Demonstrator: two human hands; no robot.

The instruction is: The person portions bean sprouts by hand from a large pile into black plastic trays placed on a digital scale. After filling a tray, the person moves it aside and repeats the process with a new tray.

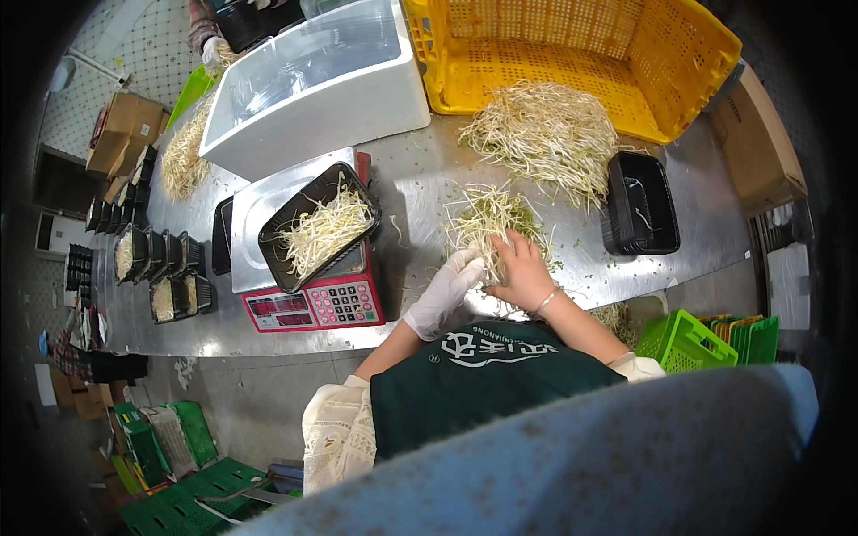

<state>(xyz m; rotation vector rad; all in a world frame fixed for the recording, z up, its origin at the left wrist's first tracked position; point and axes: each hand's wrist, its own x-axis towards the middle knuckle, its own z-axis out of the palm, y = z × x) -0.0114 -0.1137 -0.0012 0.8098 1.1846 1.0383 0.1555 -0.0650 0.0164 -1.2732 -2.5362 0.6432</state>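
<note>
bean sprouts (487, 219) lie in a small heap on the steel table (572, 259), and both hands are in it: gloved left hand (444, 290) and bare right hand (523, 268), fingers closed on strands. left of them, a black tray (315, 228) of sprouts sits on the scale (313, 304).
</note>
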